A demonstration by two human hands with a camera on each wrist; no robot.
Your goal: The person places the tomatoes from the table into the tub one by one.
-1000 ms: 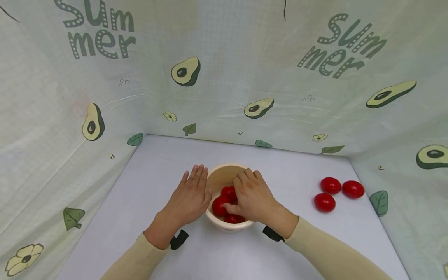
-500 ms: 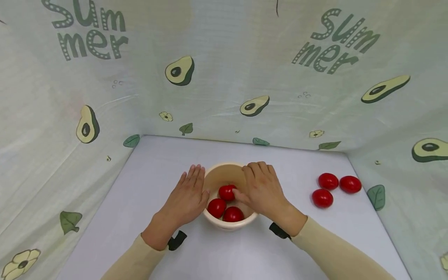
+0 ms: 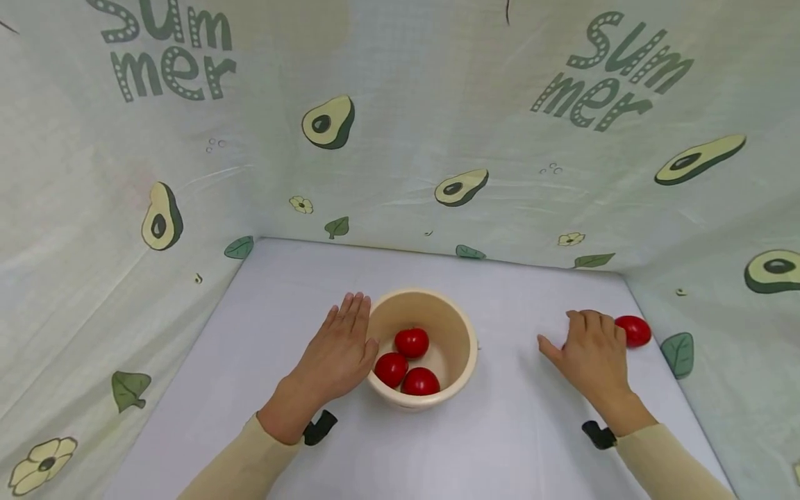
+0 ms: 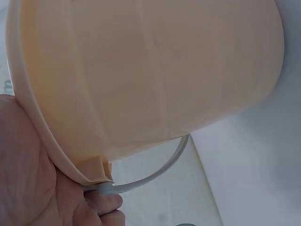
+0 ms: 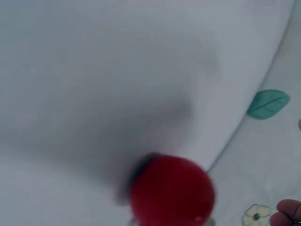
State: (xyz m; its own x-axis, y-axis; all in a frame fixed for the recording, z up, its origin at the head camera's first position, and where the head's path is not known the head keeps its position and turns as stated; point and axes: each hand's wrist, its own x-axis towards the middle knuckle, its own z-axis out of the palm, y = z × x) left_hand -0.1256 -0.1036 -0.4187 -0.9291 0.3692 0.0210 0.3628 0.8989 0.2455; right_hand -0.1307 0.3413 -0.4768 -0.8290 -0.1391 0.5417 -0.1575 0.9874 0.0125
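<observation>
Tomatoes are what both hands work around, and from the left, the left hand lies flat against the outer wall of the cream bowl, fingers straight and together, palm pressed to the plastic. The left wrist view shows that palm tight under the bowl's rim, with a thin pale wire handle curving down beside the fingertips. The bowl stands upright on the white table, near the middle. Inside it, three red tomatoes sit clustered, touching one another, on the side of the bowl floor nearer the left hand.

Moving right, a stretch of bare table, then the right hand, well apart from the bowl, palm down, fingers loosely spread and gently bent over the spot beside the right wall. It covers whatever lies beneath, so whether it grips anything I cannot tell. Just past its fingertips, one loose tomato peeks out, lying on the table close to the avocado-print cloth. The right wrist view catches that red tomato, blurred, resting on the table by the cloth's edge.
</observation>
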